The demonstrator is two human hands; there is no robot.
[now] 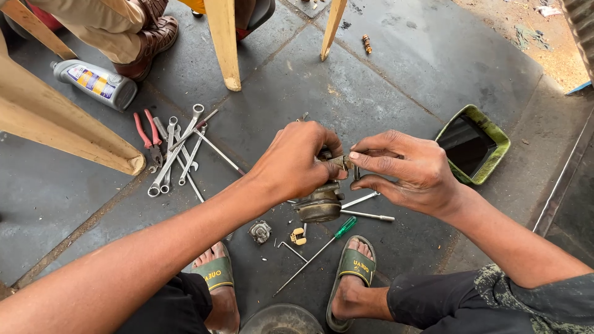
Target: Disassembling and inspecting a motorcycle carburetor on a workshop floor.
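A small metal carburettor body (320, 204) is gripped above the floor (383, 80) by the left hand (294, 162); a brass fitting (339, 161) is pinched by the right hand (405, 170) — rigid, dense, probably oily, best held by the bowl.

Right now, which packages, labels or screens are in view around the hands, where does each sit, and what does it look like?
Bottle: lying on its side on the floor, top left beside a chair leg; grey plastic, multicoloured label.
Tray: on the floor right of the right hand; green, rectangular, holding dark liquid; no label.
Sandals: on the person's feet; green straps with printed lettering.
No screens.
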